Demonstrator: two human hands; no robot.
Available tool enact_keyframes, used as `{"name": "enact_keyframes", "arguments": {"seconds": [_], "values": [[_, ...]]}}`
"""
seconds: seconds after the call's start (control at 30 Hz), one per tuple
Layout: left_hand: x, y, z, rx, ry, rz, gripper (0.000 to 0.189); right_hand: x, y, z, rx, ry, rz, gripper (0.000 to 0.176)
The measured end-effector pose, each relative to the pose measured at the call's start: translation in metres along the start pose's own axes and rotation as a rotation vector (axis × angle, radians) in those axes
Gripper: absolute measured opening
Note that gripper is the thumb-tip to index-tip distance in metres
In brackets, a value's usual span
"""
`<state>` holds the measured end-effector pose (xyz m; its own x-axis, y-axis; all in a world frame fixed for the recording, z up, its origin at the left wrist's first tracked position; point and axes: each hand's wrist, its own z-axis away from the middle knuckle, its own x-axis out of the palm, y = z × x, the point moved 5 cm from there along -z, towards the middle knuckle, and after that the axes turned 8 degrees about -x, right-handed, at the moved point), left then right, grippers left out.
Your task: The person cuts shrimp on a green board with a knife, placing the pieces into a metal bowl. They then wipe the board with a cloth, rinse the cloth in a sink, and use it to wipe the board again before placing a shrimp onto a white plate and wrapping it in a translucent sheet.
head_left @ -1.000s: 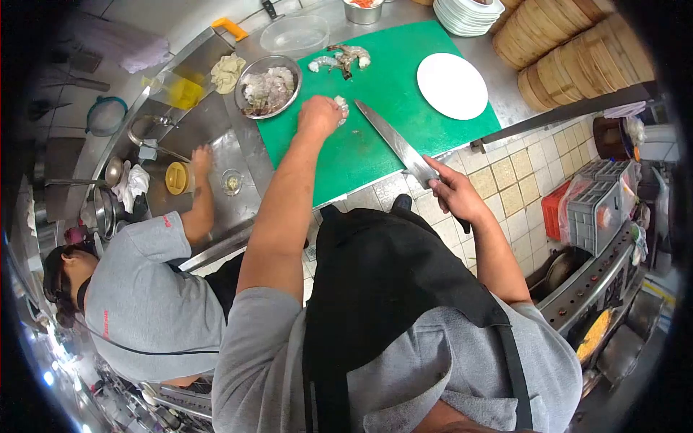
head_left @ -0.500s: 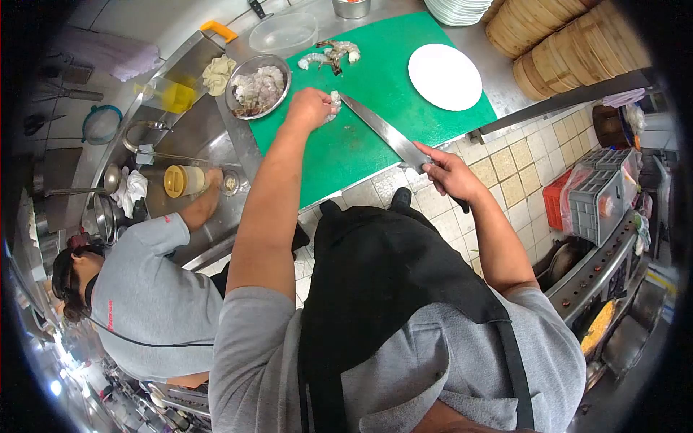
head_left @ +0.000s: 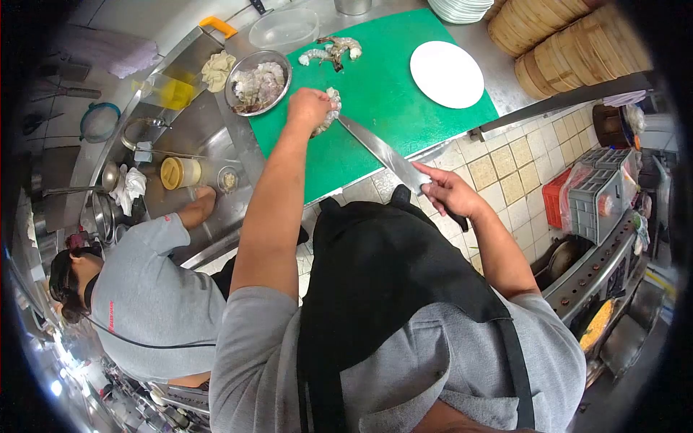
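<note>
On the green cutting board (head_left: 382, 94), my left hand (head_left: 309, 110) is closed on a peeled shrimp (head_left: 332, 108) near the board's left side. My right hand (head_left: 447, 192) grips the handle of a large knife (head_left: 386, 155), whose tip points up and left, close beside that shrimp. Farther back on the board lie other shrimp (head_left: 333, 52) with their tails on. A metal bowl (head_left: 258, 83) full of shrimp stands at the board's left edge. Toward the right of the board is a white oval plate (head_left: 447, 74).
Bamboo steamers (head_left: 577, 54) and stacked white plates (head_left: 462, 9) stand at the back right. A clear plastic container (head_left: 284, 30) sits behind the bowl. At left, a co-worker (head_left: 155, 289) reaches into the sink (head_left: 202, 137), beside a yellow-lidded jar (head_left: 180, 173).
The shrimp under my left hand now shows on both sides of the fingers. The knife has shifted slightly down and left. The co-worker's hand has moved slightly toward their body.
</note>
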<state>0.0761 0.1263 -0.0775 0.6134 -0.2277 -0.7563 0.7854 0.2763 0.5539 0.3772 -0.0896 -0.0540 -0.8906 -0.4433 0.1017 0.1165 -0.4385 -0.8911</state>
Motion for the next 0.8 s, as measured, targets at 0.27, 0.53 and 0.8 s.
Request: {"name": "enact_keyframes", "arguments": {"seconds": [0.27, 0.53, 0.8], "values": [[0.005, -0.006, 0.004, -0.054, 0.047, 0.062, 0.023, 0.002, 0.001, 0.011, 0.039, -0.034, -0.006, 0.054], [0.012, -0.014, 0.002, -0.072, 0.081, 0.168, 0.024, -0.006, -0.006, 0.013, 0.001, 0.08, -0.013, 0.053], [0.013, -0.018, 0.0, -0.032, 0.089, 0.164, 0.023, -0.002, -0.007, 0.016, 0.045, -0.007, 0.003, 0.054]]}}
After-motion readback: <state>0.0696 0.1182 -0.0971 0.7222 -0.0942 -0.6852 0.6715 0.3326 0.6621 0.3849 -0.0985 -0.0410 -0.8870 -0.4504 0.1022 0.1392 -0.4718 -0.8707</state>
